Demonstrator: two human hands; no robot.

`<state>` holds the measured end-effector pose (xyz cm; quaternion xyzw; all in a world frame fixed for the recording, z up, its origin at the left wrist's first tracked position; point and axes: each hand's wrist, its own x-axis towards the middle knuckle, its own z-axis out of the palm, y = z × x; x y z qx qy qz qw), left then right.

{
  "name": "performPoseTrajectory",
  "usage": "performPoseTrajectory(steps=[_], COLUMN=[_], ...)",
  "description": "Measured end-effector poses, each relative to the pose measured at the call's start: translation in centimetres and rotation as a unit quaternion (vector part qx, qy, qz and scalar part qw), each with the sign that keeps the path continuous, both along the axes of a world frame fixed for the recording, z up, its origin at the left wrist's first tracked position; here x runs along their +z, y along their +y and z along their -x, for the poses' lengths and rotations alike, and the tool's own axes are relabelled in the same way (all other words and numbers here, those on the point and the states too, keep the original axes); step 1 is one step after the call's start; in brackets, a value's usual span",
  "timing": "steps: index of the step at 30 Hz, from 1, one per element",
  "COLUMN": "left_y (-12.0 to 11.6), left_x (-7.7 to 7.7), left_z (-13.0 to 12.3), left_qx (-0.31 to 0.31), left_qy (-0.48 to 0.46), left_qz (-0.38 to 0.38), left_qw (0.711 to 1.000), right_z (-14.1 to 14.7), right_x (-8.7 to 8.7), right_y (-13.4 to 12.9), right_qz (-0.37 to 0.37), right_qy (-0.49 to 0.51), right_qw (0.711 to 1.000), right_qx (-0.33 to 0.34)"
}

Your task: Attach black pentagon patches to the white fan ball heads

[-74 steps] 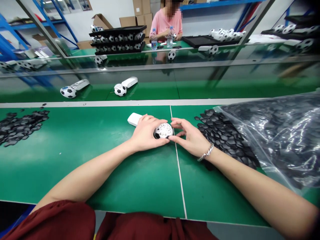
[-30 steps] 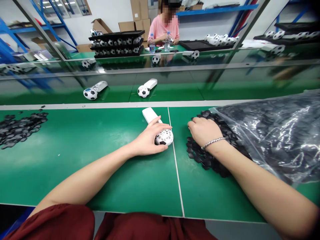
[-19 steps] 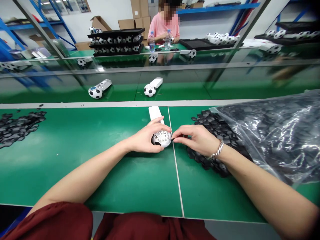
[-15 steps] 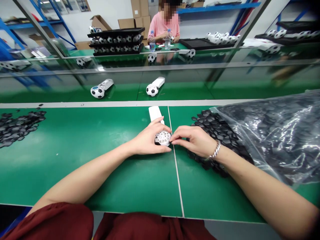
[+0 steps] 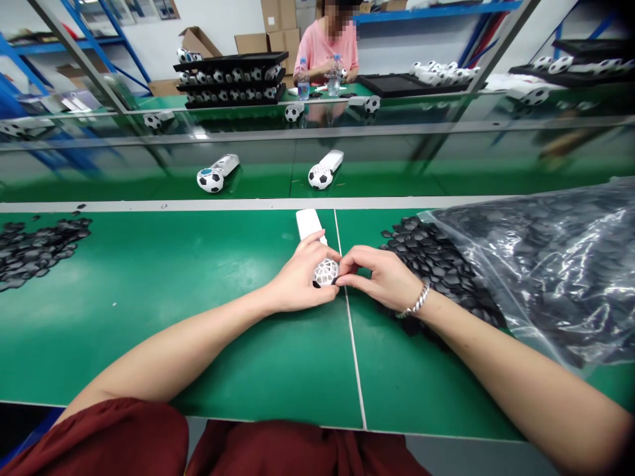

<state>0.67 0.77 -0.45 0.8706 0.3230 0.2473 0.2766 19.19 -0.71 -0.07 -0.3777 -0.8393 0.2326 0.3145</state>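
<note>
A white football-headed device [image 5: 326,272] lies on the green worktop, its plain white handle [image 5: 308,225] pointing away from me. Its round head has an open white lattice, with black patches low on the side. My left hand [image 5: 303,272] curves around the head from the left, thumb in front and fingers behind, holding it. At the head's right edge my right hand [image 5: 380,277] pinches a small black piece against it, mostly hidden by the fingertips. A pile of black pieces [image 5: 441,264] lies just beyond my right hand.
A clear plastic bag [image 5: 555,258] full of black pieces rests at the right. More black pieces [image 5: 40,248] are spread at the far left. Similar devices [image 5: 320,175] lie on the green belt behind a pale rail [image 5: 238,204]. A person in pink [image 5: 325,49] works opposite, near stacked trays [image 5: 233,86].
The devices on the near belt have shifted right, and those on the far strip left. Both hands stay at the ball head; my right fingertips have moved slightly left, closer against its edge.
</note>
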Motion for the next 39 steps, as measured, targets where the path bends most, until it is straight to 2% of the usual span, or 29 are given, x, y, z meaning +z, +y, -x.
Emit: performPoseTrajectory(steps=[6, 11, 13, 15, 17, 19, 21, 25, 27, 32, 37, 39], left_y=[-0.1, 0.0, 0.1, 0.2, 0.4, 0.5, 0.6, 0.8, 1.0, 1.4, 1.7, 1.7], left_x=[-0.1, -0.4, -0.5, -0.6, -0.6, -0.6, -0.6, -0.8, -0.8, -0.1, 0.7, 0.8], left_z=[-0.2, -0.2, -0.2, -0.1, 0.1, 0.2, 0.4, 0.6, 0.7, 1.1, 1.6, 1.5], left_qx=[0.004, 0.0, -0.02, -0.048, -0.076, -0.093, -0.067, 0.104, 0.144, 0.092, 0.019, 0.013], left_qy=[-0.001, -0.007, -0.014, -0.022, -0.024, -0.018, -0.012, -0.016, -0.031, -0.031, -0.007, -0.008], left_qz=[-0.022, -0.041, -0.04, -0.037, -0.033, -0.025, -0.011, 0.035, 0.065, 0.098, 0.109, 0.113], left_qw=[1.0, 0.999, 0.999, 0.998, 0.996, 0.995, 0.998, 0.994, 0.987, 0.99, 0.994, 0.993], right_z=[0.0, -0.4, -1.1, -2.2, -3.3, -4.0, -4.3, -4.2, -4.2, -4.4, -4.5, -4.3], right_x=[-0.3, -0.3, -0.2, -0.1, -0.1, -0.2, -0.3, -0.4, -0.3, -0.2, -0.1, 0.1], right_y=[-0.1, 0.4, 1.0, 1.7, 2.2, 2.4, 2.5, 2.4, 2.4, 2.4, 2.2, 2.0], right_qz=[0.0, 0.062, 0.067, 0.029, -0.016, -0.026, -0.003, 0.034, 0.039, 0.04, 0.021, 0.019], right_qy=[-0.029, -0.03, -0.041, -0.099, -0.208, -0.316, -0.378, -0.401, -0.406, -0.412, -0.399, -0.393], right_qw=[0.999, 0.996, 0.991, 0.973, 0.931, 0.889, 0.869, 0.868, 0.867, 0.866, 0.88, 0.883], right_qx=[-0.034, -0.058, -0.11, -0.209, -0.3, -0.331, -0.319, -0.29, -0.285, -0.281, -0.258, -0.255])
